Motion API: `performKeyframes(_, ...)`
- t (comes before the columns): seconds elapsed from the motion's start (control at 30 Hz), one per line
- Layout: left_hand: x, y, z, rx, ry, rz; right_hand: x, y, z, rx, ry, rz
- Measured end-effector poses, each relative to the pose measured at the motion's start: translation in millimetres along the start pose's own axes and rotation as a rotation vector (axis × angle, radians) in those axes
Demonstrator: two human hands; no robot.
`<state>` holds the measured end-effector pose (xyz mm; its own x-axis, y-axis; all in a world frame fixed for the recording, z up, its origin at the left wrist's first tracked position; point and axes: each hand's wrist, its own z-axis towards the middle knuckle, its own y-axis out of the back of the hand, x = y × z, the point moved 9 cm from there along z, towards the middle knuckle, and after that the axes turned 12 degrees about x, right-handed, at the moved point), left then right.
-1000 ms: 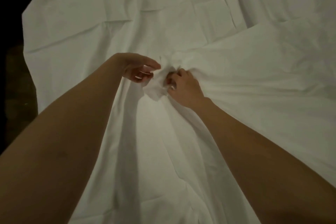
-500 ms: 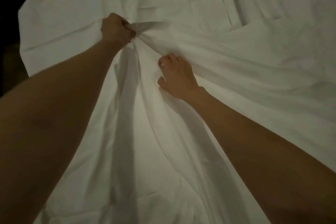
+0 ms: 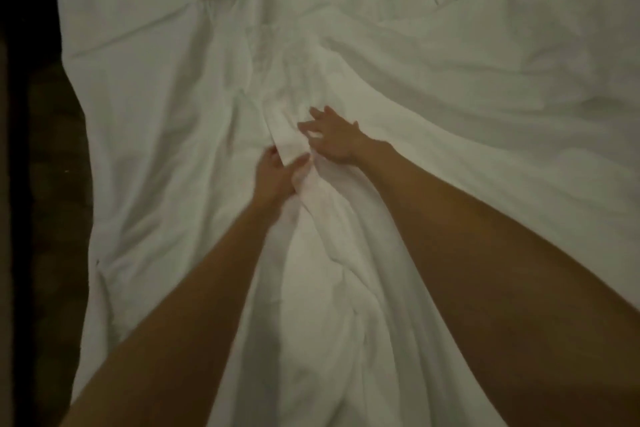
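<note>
While left hand (image 3: pixel 277 177) pinches sheet (image 3: pixel 166 121) fold, right hand (image 3: pixel 334 140) (fingers splayed) seemingly rests on it.

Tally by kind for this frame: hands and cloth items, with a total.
Hands: 2, left hand pinching a fold, right hand spread flat on the cloth.
White sheet: 1, separate layers cannot be told apart.
Total: 3.

Dark floor (image 3: pixel 45 218) at left, dim light

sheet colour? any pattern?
Plain white sheet, no pattern, creased; head view, dim light.
</note>
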<state>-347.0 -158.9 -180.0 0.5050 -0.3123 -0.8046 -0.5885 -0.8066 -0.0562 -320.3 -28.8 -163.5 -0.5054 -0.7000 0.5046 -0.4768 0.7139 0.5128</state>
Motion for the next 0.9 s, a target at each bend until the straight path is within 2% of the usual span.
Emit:
performKeyframes(0.1,55.6,-40.6,-69.8,0.178,0.147,0.039,-7.7,-39.7,-48.4,-0.045,0.031,0.104)
performKeyframes(0.2,104.5,-66.5,-131.4,0.269,0.268,-0.029,-20.2,-81.7,-101.3,-0.116,0.012,0.114)
performKeyframes(0.43,187.1,-78.2,-242.8,0.452,0.340,0.294,-27.1,-192.2,-215.5,-0.173,-0.119,0.251)
performKeyframes(0.57,227.8,-74.8,-288.9,0.464,0.431,0.397,-25.4,-240.8,-254.5,-0.167,-0.166,0.173)
performKeyframes(0.73,261.2,-77.6,-328.7,0.568,0.510,0.513,-26.9,-271.7,-297.0,-0.315,-0.277,0.020)
performKeyframes(0.8,266.9,-68.9,-338.8,0.553,0.502,0.521,-30.2,-294.8,-309.9,-0.269,-0.313,-0.057)
performKeyframes(0.9,267.4,-35.8,-350.0,0.415,0.449,0.472,-36.3,-342.2,-324.5,-0.092,-0.293,-0.081)
